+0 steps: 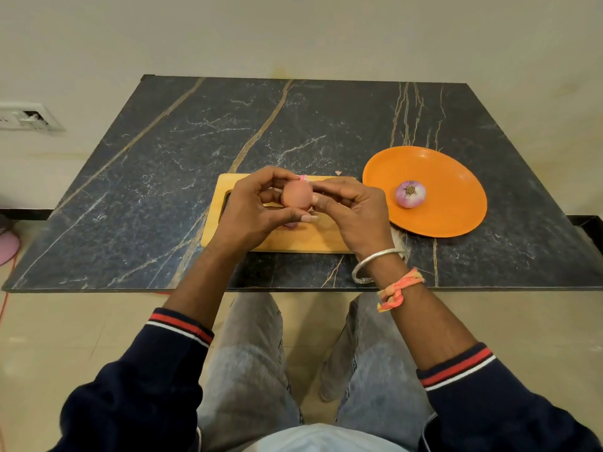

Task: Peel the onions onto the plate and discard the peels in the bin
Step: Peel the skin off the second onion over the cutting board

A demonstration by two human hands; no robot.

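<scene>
A dark marble table [163,158] veined in gold and white stands against a plain cream wall [293,34]. Left of the table a white socket plate [26,116] sits on that wall above a black skirting [26,214]. Beige floor tiles [81,321] spread beneath the table, with a pink object [8,246] and a red cable [6,308] at its left end.

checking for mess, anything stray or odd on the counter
One small peel scrap lies on the counter at the board's far edge, near the plate. Nothing else stands out.
</scene>
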